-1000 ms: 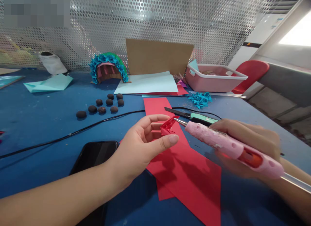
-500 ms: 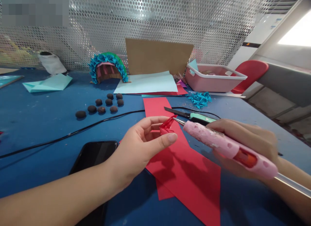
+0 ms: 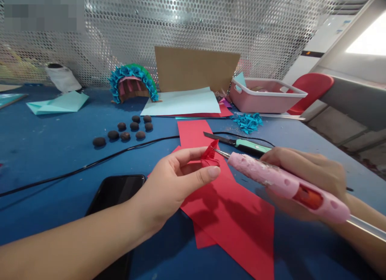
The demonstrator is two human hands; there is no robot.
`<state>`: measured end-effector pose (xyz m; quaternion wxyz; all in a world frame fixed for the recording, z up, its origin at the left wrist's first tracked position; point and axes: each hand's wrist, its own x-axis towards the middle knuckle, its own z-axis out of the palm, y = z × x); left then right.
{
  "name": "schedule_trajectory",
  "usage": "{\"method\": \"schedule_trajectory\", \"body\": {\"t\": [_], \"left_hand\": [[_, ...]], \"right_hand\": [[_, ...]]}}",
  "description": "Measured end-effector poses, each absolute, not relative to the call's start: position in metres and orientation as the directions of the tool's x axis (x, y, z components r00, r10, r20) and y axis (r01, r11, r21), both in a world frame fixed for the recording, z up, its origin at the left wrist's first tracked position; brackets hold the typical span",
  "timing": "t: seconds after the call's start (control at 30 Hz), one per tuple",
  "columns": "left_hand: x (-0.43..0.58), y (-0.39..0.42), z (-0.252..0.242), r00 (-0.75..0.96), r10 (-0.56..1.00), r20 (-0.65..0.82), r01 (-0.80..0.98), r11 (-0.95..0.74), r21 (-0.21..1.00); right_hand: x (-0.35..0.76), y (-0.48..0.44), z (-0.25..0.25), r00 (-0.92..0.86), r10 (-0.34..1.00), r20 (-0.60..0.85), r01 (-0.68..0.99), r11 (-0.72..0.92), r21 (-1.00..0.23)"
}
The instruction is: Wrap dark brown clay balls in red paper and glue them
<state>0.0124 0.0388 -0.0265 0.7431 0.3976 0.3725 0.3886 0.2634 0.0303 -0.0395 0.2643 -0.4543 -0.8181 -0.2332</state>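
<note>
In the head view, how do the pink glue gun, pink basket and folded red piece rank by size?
Largest to smallest, as they look:
pink glue gun
pink basket
folded red piece
The glue gun is nearer, so its true size against the basket is unsure.

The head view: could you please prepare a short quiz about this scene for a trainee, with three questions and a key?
1. True or false: the right hand grips the pink hot-glue gun.
2. How many dark balls lie on the blue table?
3. What does the left hand hold?
A) the black phone
B) a small folded piece of red paper
C) a sheet of cardboard

Key:
1. True.
2. Nine.
3. B; it is held between the thumb and fingers, at the tip of the hot-glue gun.
</note>
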Motion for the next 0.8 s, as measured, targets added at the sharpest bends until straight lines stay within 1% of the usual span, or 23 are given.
{"method": "schedule_trajectory", "body": {"t": [0.07, 0.1, 0.2, 0.3, 0.43, 0.53, 0.67, 0.8], "left_hand": [[0.0124, 0.0387, -0.0264, 0.417, 0.875, -0.245, -0.277, 0.379, 0.883], [0.0124, 0.0388, -0.0262, 0.417, 0.876, -0.243, -0.274, 0.376, 0.885], [0.0125, 0.0392, -0.0255, 0.411, 0.883, -0.228, -0.261, 0.354, 0.898], [0.0125, 0.0397, -0.0254, 0.367, 0.903, -0.222, -0.237, 0.322, 0.917], [0.0124, 0.0398, -0.0256, 0.338, 0.911, -0.237, -0.219, 0.321, 0.921], [0.0125, 0.0394, -0.0258, 0.337, 0.912, -0.234, -0.217, 0.317, 0.923], [0.0131, 0.0397, -0.0267, 0.339, 0.916, -0.215, -0.213, 0.297, 0.931], [0.0129, 0.0404, -0.0276, 0.341, 0.917, -0.208, -0.208, 0.29, 0.934]], "right_hand": [[0.2652, 0.0314, -0.0398, -0.503, 0.556, 0.662, 0.823, 0.543, 0.169], [0.2654, 0.0315, -0.0394, -0.511, 0.546, 0.664, 0.818, 0.545, 0.182], [0.2639, 0.0311, -0.0371, -0.499, 0.61, 0.616, 0.847, 0.492, 0.199], [0.2625, 0.0323, -0.0359, -0.511, 0.653, 0.559, 0.838, 0.523, 0.154], [0.2628, 0.0339, -0.0349, -0.563, 0.624, 0.542, 0.781, 0.617, 0.102], [0.263, 0.0321, -0.0336, -0.558, 0.632, 0.538, 0.783, 0.615, 0.09], [0.2632, 0.031, -0.0351, -0.542, 0.653, 0.53, 0.819, 0.551, 0.158], [0.2653, 0.0341, -0.0402, -0.548, 0.603, 0.579, 0.811, 0.554, 0.191]]}}
